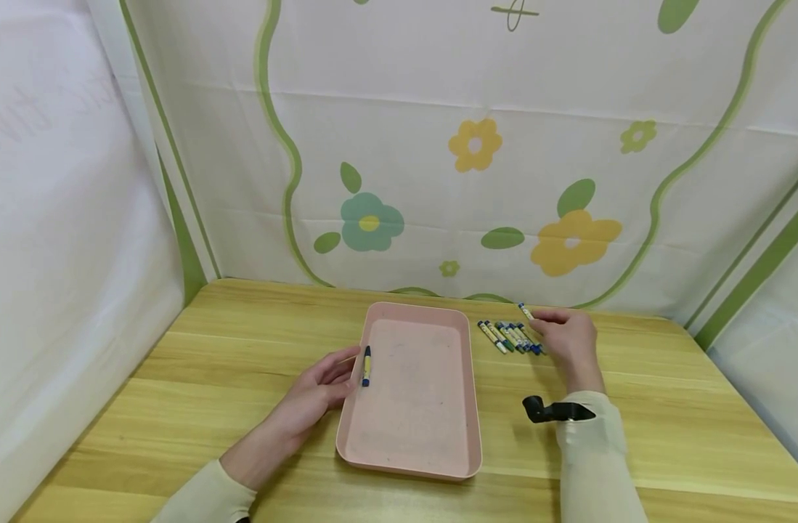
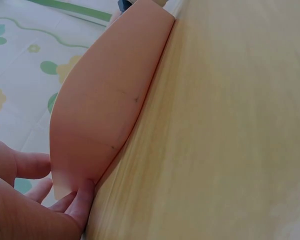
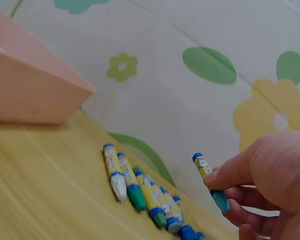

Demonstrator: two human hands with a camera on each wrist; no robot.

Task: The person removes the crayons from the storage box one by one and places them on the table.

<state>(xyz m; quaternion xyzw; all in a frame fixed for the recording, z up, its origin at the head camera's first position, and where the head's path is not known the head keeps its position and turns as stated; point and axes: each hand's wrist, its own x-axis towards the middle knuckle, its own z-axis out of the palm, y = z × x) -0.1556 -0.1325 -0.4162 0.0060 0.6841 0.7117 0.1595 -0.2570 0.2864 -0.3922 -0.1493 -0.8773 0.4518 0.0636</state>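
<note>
My right hand (image 1: 570,343) pinches a crayon (image 3: 210,181) between thumb and fingers; its wrapper is yellow with blue bands and its tip is teal. Just left of that hand, several more crayons (image 1: 492,338) lie side by side on the table, among them one with a white tip (image 3: 118,186) and others with green tips. My left hand (image 1: 310,396) touches the outside of the left wall of a pink tray (image 1: 412,465), fingers spread along the wall and rim. Inside the tray, against that wall, lies one dark-tipped crayon (image 1: 367,366).
The wooden table (image 1: 242,327) ends at a white cloth backdrop (image 1: 412,145) with printed flowers. More cloth (image 1: 65,181) hangs at the left side. A black strap mount (image 1: 558,410) sits on my right wrist.
</note>
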